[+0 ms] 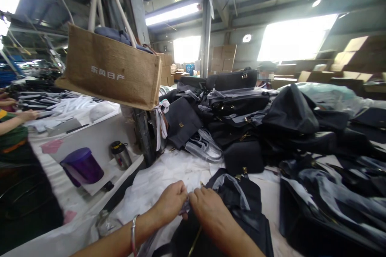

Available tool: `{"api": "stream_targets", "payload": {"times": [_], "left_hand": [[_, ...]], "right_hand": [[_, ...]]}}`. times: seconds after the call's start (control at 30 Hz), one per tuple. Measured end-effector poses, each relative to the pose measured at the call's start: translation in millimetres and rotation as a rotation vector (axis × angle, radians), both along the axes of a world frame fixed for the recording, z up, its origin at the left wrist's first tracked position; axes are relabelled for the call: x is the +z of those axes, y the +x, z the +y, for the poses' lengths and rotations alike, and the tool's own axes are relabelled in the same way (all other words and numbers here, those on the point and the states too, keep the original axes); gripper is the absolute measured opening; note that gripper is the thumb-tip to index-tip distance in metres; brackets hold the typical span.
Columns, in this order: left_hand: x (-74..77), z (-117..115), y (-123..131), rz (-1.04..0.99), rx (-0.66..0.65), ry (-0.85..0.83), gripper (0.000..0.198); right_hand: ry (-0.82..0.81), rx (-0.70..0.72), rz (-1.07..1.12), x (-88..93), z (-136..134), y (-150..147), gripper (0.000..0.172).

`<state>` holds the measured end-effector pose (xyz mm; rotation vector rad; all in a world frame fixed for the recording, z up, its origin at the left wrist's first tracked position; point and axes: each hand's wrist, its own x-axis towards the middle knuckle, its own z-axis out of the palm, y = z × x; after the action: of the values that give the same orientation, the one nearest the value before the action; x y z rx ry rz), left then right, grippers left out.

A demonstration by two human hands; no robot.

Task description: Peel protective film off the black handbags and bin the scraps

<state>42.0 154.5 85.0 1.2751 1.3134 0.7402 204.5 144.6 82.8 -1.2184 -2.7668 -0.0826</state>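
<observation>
A black bag [247, 217] is set directly beneath the hands, its body spread below and to the right of them. The left hand [171, 198] and the right hand [206, 204] are held close together with the fingers curled closed; what is pinched between them cannot be told. A silver bangle [133, 233] is worn on the left wrist.

The bag is made of smooth, dull dark material, marked by a thin gold-coloured line, and a strip of cloudy plastic [233, 186] is looped over its upper part. Thin, crumpled white sheets [163, 172] are spread beside it. Behind, more black bags [238, 104] are heaped, some trimmed with gold-coloured clasps.

At left, a rough brown tote [111, 68] is hung by a post, above a purple container [84, 164] and a steel flask [120, 154]. The room is lit by tube lamps [171, 14], and cardboard boxes [223, 58] are stacked at the back.
</observation>
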Motion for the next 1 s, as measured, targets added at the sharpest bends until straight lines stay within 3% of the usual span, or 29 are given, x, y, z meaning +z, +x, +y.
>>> {"api": "stream_targets", "payload": {"times": [0.17,0.37,0.47,0.57,0.73,0.83,1.0], "left_hand": [[4.6,7.2,-6.4,0.1,-0.024,0.088,0.024],[1.2,14.0,2.8,0.29,-0.147,0.181,0.022],[-4.3,15.1,8.8,0.457,-0.217,0.25,0.018],[-6.9,15.0,6.7,0.573,-0.267,0.284,0.019],[-3.4,10.0,5.6,0.507,-0.27,0.319,0.02],[1.9,6.8,8.2,0.472,-0.258,0.35,0.02],[10.7,2.5,9.7,0.439,-0.235,0.367,0.024]], "right_hand": [[0.036,-0.032,0.115,-8.7,-1.1,27.0,0.04],[0.078,-0.105,0.019,-27.7,3.4,25.6,0.014],[0.05,-0.112,0.037,-29.3,3.0,23.5,0.014],[-0.098,-0.143,0.188,-21.2,-2.3,36.8,0.022],[-0.519,-0.131,0.487,0.0,-2.9,67.2,0.032],[-0.763,-0.087,0.617,6.0,6.6,74.4,0.022],[-0.814,-0.087,0.75,3.2,22.1,70.9,0.028]]}}
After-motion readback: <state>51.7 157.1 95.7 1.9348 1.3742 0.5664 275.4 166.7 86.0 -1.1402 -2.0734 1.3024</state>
